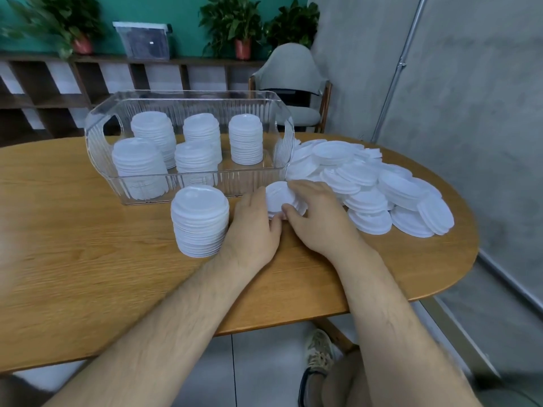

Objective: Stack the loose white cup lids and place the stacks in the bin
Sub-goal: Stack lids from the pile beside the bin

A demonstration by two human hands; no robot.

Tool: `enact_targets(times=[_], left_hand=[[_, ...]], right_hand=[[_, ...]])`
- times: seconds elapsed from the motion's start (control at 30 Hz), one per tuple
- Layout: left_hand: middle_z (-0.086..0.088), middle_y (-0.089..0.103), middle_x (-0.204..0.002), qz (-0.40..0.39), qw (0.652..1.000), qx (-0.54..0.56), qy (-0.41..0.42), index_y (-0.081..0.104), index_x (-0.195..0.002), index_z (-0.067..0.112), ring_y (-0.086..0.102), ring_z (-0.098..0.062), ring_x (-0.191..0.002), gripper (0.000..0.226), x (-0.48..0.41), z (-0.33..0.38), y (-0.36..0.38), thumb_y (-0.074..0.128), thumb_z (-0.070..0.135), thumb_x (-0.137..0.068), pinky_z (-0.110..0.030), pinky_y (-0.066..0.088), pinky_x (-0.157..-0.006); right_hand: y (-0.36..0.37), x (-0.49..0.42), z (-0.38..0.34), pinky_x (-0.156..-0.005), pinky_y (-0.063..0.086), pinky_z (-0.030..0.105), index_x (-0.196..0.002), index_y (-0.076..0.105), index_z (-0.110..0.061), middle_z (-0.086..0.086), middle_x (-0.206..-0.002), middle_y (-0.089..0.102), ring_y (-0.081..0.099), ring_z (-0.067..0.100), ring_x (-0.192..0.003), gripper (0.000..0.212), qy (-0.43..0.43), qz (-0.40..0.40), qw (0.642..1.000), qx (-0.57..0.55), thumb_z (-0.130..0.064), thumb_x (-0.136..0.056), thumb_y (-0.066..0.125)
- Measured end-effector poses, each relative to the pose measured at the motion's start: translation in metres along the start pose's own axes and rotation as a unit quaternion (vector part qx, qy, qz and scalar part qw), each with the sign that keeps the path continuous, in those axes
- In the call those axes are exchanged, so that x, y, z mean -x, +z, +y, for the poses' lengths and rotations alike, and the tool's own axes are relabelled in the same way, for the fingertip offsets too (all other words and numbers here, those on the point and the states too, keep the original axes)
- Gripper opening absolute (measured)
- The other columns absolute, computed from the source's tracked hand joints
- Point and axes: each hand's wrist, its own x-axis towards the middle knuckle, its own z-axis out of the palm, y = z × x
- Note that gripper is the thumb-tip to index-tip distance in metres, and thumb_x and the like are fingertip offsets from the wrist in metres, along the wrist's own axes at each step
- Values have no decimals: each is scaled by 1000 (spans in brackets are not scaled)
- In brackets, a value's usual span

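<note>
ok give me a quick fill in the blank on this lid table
The clear bin holds ___ stacks of lids.
Another stack stands on the table, ___ of the left hand.
The loose pile lies ___ of the bin.
It and the right hand grip a few lids ___ them.
Missing: five, left, right, between.

One view, from the wearer's head, tilted forward and down over the wooden table [88,245], with wide-angle bend at the edges. Forearms come up from the bottom. The left hand [252,227] and right hand [320,221] hold a small lid stack [277,196] dead centre, close under the lens. The clear bin [188,94] sits just beyond, with the shelf [38,99] and chair [289,66] far up top. A shoe [318,352] shows straight below.
</note>
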Motion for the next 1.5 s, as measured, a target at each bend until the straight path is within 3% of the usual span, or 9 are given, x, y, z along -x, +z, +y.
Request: enact_targets(times=[0.1,0.27,0.5,0.73,0.9,0.97,1.2,1.5], left_hand=[[-5,57,-126,25,999,8,18,54,-136,13,51,-19,-117,39,2,2,-4,59,19,-97,-38,44,-103],[-5,55,-136,80,995,-12,50,52,-140,10,46,-19,-129,46,9,11,-14,63,22,-97,-23,31,-110],[1,52,-138,117,989,0,90,52,-141,12,44,-12,-129,47,27,27,-49,61,32,-99,-19,30,-109],[10,57,-123,142,988,12,66,62,-132,17,50,-4,-118,48,34,-7,-108,68,41,-91,-11,35,-101],[13,59,-121,140,988,57,30,64,-130,20,56,0,-111,46,36,-34,-126,71,41,-89,-18,45,-100],[12,61,-120,133,988,77,20,65,-130,21,59,-1,-111,45,38,-42,-131,72,40,-89,-22,48,-100],[19,61,-117,114,986,124,-6,67,-126,27,57,6,-110,36,44,-53,-136,72,32,-91,-8,44,-96],[17,60,-120,91,989,120,-10,65,-131,24,57,5,-111,40,45,-55,-133,69,34,-93,-5,42,-93]], right_hand=[[-4,3,2,-110,20,16,-145,52,-13,1,-149,51,36,18,-141,56,-14,-2,999,-32,-21,-92,71],[-15,8,3,-110,42,39,-138,60,-15,-3,-144,56,43,15,-135,51,-36,44,995,-81,-19,-89,75],[-36,17,-15,-99,46,21,-132,64,-20,-12,-135,59,49,2,-130,45,-92,87,975,-180,-22,-88,78],[-6,7,-62,-98,50,29,-129,65,-18,-13,-127,62,56,6,-122,42,-103,54,960,-255,-30,-90,76],[13,2,-82,-91,45,13,-127,67,-22,-18,-120,64,59,1,-115,36,-89,20,957,-275,-29,-92,74],[18,0,-84,-93,46,14,-128,67,-23,-16,-121,65,59,2,-115,37,-87,13,958,-274,-30,-93,73],[29,0,-85,-99,49,28,-125,69,-23,-13,-120,67,61,8,-116,34,-92,0,964,-250,-32,-92,72],[31,0,-82,-96,52,30,-118,72,-18,-11,-117,67,63,8,-111,28,-94,10,965,-245,-27,-91,74]])
